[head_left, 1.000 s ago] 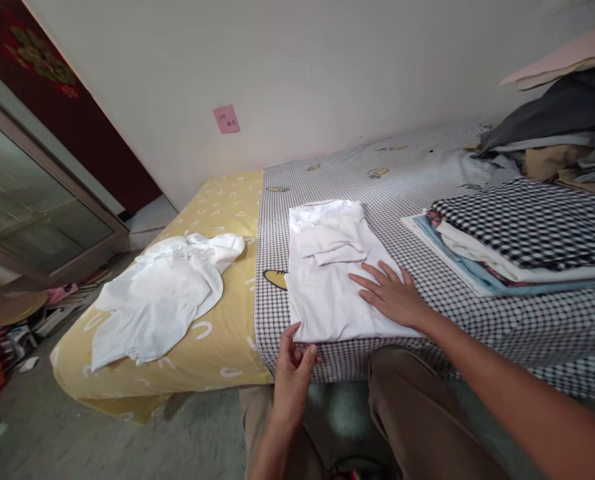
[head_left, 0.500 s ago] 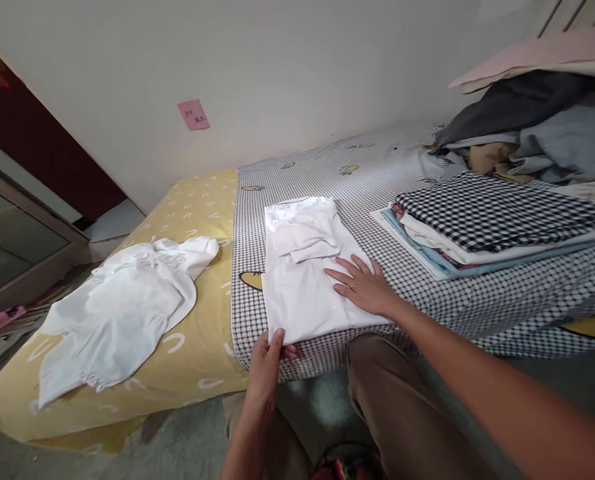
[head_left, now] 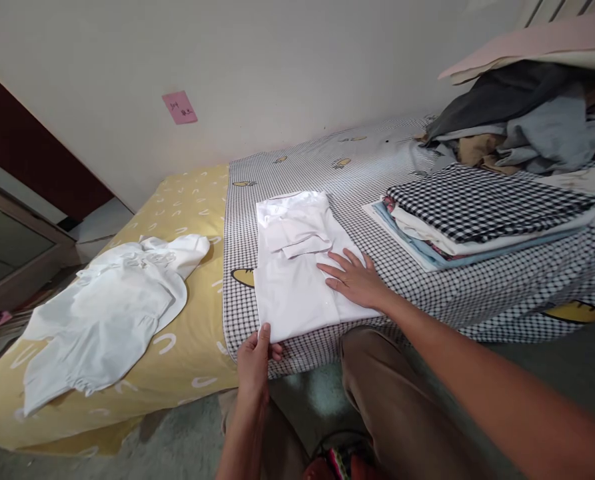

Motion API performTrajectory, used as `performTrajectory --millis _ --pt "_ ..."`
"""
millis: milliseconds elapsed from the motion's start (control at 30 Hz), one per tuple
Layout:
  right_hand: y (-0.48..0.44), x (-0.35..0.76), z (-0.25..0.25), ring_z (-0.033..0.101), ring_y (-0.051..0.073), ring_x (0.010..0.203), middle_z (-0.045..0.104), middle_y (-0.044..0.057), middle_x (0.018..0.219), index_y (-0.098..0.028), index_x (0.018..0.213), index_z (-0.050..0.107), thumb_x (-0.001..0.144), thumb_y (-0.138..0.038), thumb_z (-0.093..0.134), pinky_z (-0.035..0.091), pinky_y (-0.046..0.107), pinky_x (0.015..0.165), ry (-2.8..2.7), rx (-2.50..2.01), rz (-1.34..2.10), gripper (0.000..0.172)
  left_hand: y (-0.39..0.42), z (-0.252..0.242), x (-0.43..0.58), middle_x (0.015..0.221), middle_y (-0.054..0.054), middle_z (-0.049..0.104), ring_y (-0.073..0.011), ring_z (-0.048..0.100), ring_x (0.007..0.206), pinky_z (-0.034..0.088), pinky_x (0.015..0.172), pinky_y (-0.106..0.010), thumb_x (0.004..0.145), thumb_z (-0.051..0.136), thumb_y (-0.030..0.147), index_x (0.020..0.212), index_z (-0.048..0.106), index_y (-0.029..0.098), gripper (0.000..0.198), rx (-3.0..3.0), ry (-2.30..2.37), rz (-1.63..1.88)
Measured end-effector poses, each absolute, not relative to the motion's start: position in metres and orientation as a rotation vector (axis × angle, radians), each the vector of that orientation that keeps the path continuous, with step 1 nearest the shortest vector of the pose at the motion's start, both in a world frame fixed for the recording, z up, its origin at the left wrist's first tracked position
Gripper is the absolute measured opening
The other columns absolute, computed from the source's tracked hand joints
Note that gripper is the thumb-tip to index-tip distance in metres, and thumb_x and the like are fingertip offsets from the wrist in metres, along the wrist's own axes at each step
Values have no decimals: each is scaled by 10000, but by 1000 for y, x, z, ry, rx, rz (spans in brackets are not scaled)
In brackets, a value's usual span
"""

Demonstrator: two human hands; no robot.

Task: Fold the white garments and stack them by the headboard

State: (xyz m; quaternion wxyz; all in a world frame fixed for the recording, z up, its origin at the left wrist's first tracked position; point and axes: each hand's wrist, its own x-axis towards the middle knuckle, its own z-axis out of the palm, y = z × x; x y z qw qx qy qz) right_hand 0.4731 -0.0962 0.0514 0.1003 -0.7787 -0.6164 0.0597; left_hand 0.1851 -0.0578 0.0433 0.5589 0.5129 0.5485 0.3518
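Note:
A white shirt (head_left: 294,290) lies partly folded on the checked bedsheet (head_left: 372,233), its long side toward the wall and a folded piece on its upper half. My left hand (head_left: 257,353) pinches the shirt's near left corner, thumb on top and fingers beneath the cloth. Flat on the shirt's right side rests my right hand (head_left: 354,279), fingers spread. To the left, another white garment (head_left: 122,300) with gathered cuffs lies loosely spread on a yellow sheet (head_left: 192,347).
A stack of folded clothes (head_left: 492,207), black-and-white gingham on top, sits to the right. Behind it rises a heap of loose grey and brown clothes (head_left: 537,127). A pink paper note (head_left: 180,107) is stuck on the wall. My knees (head_left: 392,380) are at the bed's edge.
The view has shifted slightly, so everything sits a little further left in the picture. Both hands keep their places on the white shirt.

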Motion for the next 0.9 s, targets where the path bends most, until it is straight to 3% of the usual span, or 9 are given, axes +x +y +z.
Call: performTrajectory --millis 267,500,633,767,833,900 --pt "-98 472 52 134 345 1542 208 -100 1675 -525 1516 332 978 -673 158 97 681 1196 -1807 -2297 180 585 -62 38 183 467 6 582 -121 492 435 414 520 -275 609 705 756 522 577 187 589 1095 1340 927" --pt "-97 472 52 118 337 1547 218 -93 1672 -522 1517 332 976 -673 169 103 678 1195 -1801 -2302 183 585 -64 26 167 487 67 497 -82 426 457 402 523 -248 533 788 659 601 560 192 524 795 1340 1057" --pt "-96 472 51 133 341 1543 221 -93 1672 -520 1517 334 982 -660 190 110 672 1198 -1809 -2299 159 571 -65 34 152 589 32 542 -134 496 550 432 565 -285 762 622 584 653 552 219 387 883 1559 1313" --pt "-97 471 54 133 334 1544 222 -82 1673 -516 1522 325 986 -666 176 114 669 1198 -1824 -2299 148 576 -68 65 166 886 -60 662 -235 608 917 491 890 -396 915 460 501 857 633 219 336 1599 1667 1486" --pt "-97 471 55 129 330 1546 221 -76 1674 -513 1523 325 987 -669 169 115 670 1196 -1824 -2309 145 580 -70 80 188 1178 -139 641 -282 567 1174 424 1054 -463 922 473 461 1092 646 195 360 2008 1487 1435" --pt "-98 471 55 125 327 1547 224 -68 1675 -509 1525 324 987 -674 166 114 672 1194 -1825 -2312 141 584 -71 87 212 1449 -181 513 -318 449 1376 309 1155 -539 942 470 410 1305 587 204 433 2317 1348 1255"
